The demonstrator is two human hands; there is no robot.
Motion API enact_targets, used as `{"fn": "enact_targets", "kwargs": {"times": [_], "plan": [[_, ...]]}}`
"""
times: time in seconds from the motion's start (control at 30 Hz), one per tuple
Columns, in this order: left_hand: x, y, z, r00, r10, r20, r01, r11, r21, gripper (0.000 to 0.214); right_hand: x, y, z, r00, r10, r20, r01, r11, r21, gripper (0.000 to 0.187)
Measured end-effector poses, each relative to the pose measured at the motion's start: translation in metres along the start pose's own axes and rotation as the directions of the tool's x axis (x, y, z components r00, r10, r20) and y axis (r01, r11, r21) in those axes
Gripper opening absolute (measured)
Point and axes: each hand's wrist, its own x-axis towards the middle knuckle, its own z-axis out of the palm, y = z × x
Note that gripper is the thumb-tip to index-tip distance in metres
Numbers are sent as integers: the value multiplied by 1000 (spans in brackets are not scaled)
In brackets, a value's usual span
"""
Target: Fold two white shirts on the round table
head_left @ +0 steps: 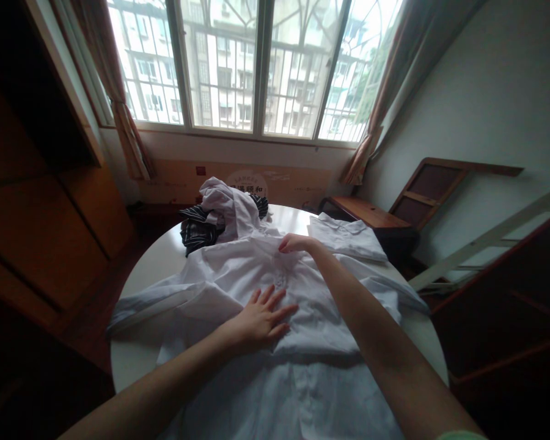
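A white shirt [302, 330] lies spread over the round table, its sleeves reaching out to both sides and its lower part toward me. My left hand [263, 318] rests flat on the shirt's middle with the fingers spread. Farther up, near the collar, my right hand [296, 243] is closed, fingers pinching the shirt's fabric. Behind the shirt is a heap of crumpled clothes [229, 205], pale cloth on top of black striped cloth. To the right of the collar lies a folded white shirt [346, 235].
The white round table [142, 269] has its edge showing on both sides. Beyond it, a long printed box [174, 177] leans below the window [256, 73]. A low wooden piece of furniture [366, 211] stands at the right, and wooden cabinets [41, 244] line the left.
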Motion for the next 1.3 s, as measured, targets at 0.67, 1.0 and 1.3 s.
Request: {"fn": "enact_targets", "kwargs": {"times": [0.67, 1.0, 1.3], "plan": [[0, 0, 3, 999, -32, -6, 32, 998, -52, 49, -11, -21, 15, 950, -26, -312, -122, 887, -446, 24], [0, 2, 2, 999, -48, -5, 48, 998, -35, 48, -13, 1, 17, 936, -33, -351, -64, 963, -262, 21], [1, 2, 1, 998, -58, 14, 59, 997, -57, 50, -9, -13, 30, 956, -66, -286, -21, 956, -292, 19]]}}
